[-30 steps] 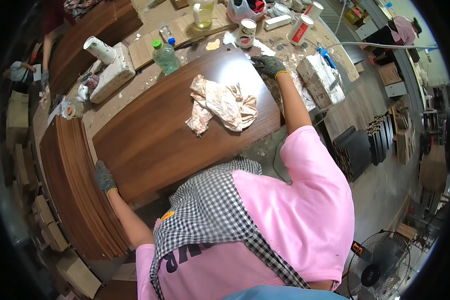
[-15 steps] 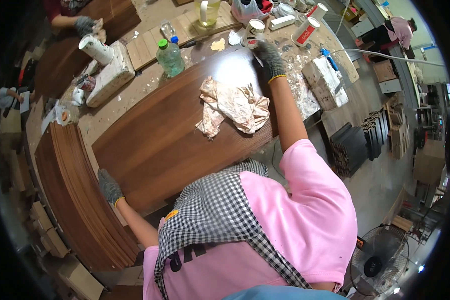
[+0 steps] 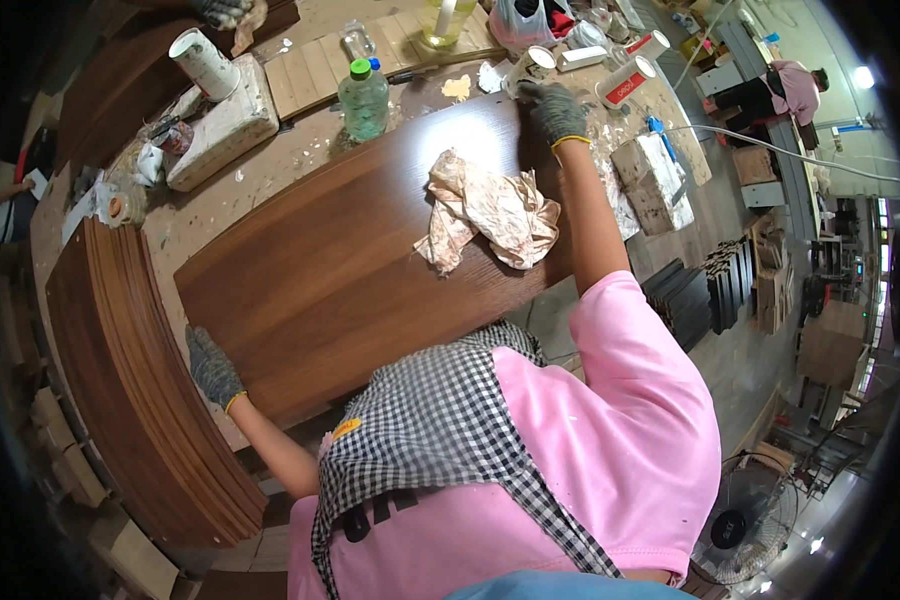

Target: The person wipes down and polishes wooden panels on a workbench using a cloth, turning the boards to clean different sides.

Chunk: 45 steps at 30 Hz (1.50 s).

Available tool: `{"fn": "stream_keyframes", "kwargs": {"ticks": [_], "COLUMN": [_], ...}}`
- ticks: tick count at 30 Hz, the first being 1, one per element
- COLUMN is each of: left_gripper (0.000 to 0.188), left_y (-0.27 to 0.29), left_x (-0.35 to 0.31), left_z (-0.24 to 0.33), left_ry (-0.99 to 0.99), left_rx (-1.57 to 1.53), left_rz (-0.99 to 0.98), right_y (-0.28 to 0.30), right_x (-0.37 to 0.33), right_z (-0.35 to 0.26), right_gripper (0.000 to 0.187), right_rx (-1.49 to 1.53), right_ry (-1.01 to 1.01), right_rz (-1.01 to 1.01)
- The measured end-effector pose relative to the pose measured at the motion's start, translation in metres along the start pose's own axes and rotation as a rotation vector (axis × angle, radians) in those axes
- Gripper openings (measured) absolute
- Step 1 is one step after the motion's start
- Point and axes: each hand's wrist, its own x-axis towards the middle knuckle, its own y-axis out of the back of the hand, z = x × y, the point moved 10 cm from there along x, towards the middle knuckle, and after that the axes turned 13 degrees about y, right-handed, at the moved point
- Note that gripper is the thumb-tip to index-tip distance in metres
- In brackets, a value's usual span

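Observation:
A brown wood-grain panel (image 3: pixel 320 270) lies slanted across the workbench in front of me. My left hand (image 3: pixel 213 368), in a grey knit glove, is closed on the panel's left end, its fingers along the edge. At the far right corner my gloved right hand (image 3: pixel 553 112) curls over the panel, right beside a stained paper cup (image 3: pixel 532 66). Its fingertips are partly hidden. A crumpled, stained cloth (image 3: pixel 490 212) rests on the panel near its right end, untouched by either hand.
Left of the panel stands a stack of brown panels (image 3: pixel 135 370). Beyond it are a green-capped bottle (image 3: pixel 363 103), a white cup (image 3: pixel 202 62) and a stained block (image 3: pixel 225 125). Another block (image 3: pixel 653 180) sits at the bench's right side. A co-worker's gloved hand (image 3: pixel 225 10) shows at the top left.
The view has shifted slightly. Both my hands stay at the panel's ends, and the cloth stays on it. The co-worker's hand at the top left has moved farther up, partly out of view.

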Motion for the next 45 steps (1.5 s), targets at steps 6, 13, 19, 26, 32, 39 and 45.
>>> {"fn": "stream_keyframes", "kwargs": {"ticks": [6, 13, 19, 26, 32, 39, 45], "left_gripper": [0.058, 0.054, 0.053, 0.054, 0.056, 0.053, 0.049], "left_y": [-0.001, 0.004, 0.009, 0.017, 0.019, 0.015, 0.009], "left_x": [0.002, 0.002, 0.001, -0.004, -0.005, -0.002, 0.0], "left_z": [-0.01, 0.007, 0.0, 0.002, 0.004, 0.009, -0.017], "left_ry": [-0.038, -0.093, -0.046, -0.001, 0.063, -0.109, 0.223], "left_rx": [0.017, 0.012, -0.019, -0.057, 0.093, 0.148, 0.299], "left_rz": [0.014, 0.053, 0.042, 0.014, -0.017, 0.076, -0.155], "right_y": [-0.019, -0.053, -0.059, -0.048, -0.079, -0.125, -0.132], "right_x": [0.013, 0.0, -0.027, -0.002, -0.009, -0.03, -0.037], "right_z": [-0.008, -0.248, -0.462, -0.335, -0.42, -0.674, -0.745], "right_gripper": [0.041, 0.034, 0.02, 0.038, 0.038, 0.018, 0.022], "right_rx": [0.049, 0.045, 0.365, 0.077, 0.09, 0.379, 0.59], "right_ry": [-0.044, 0.331, 0.652, 0.297, 0.445, 0.859, 0.952], "right_rz": [-0.189, -0.193, -0.104, -0.23, -0.272, -0.07, -0.108]}}
